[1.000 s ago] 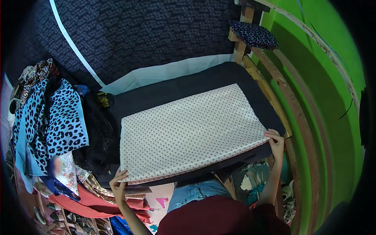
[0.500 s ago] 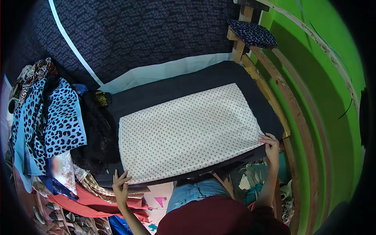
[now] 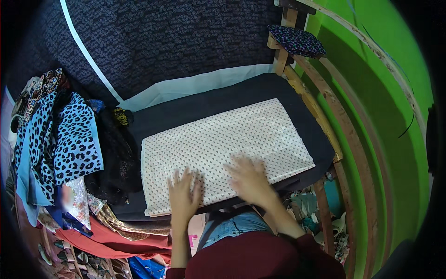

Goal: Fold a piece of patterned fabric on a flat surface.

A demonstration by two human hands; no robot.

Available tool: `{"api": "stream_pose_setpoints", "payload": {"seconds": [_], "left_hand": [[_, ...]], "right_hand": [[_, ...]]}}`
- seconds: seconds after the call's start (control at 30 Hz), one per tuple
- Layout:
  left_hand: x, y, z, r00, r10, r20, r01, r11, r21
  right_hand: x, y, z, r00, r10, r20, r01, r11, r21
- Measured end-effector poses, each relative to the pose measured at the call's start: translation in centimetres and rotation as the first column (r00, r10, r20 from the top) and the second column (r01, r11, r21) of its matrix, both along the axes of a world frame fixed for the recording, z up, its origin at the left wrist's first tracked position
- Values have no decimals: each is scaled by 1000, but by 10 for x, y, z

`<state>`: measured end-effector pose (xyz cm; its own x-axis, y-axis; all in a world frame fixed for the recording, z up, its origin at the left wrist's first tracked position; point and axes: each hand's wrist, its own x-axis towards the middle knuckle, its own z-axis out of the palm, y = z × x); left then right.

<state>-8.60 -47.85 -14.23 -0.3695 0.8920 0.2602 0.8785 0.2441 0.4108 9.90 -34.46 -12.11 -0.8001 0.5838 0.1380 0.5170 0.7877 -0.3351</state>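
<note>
A white cloth (image 3: 223,139) with a small dark repeating print lies flat as a long rectangle on a black-covered table (image 3: 186,104). My left hand (image 3: 184,194) is over its near left part, fingers spread and holding nothing. Over the near middle is my right hand (image 3: 248,179), smeared by motion, its fingers apart and nothing in them. Whether the palms press on the cloth or hover just above it, I cannot tell.
To the left is a heap of clothes with a blue leopard-print cloth (image 3: 79,139) and a black lacy cloth (image 3: 114,158). Red fabric (image 3: 121,242) hangs below. Wooden rails (image 3: 344,116) and a green wall (image 3: 413,186) border the right. A dark patterned curtain (image 3: 176,37) hangs behind.
Both hands have left the cloth's near corners and moved inward over it. My left hand went right, my right hand left. The cloth lies in nearly the same place.
</note>
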Motion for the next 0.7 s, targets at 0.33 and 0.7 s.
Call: {"api": "stream_pose_setpoints", "payload": {"seconds": [0.33,0.7], "left_hand": [[22,13,-40,996,-78,-41,69,980,-185],[21,14,-40,994,-90,-64,77,980,-184]], "right_hand": [[51,32,-33,963,-40,267,62,995,-78],[65,64,-47,775,-581,249,560,814,155]]}}
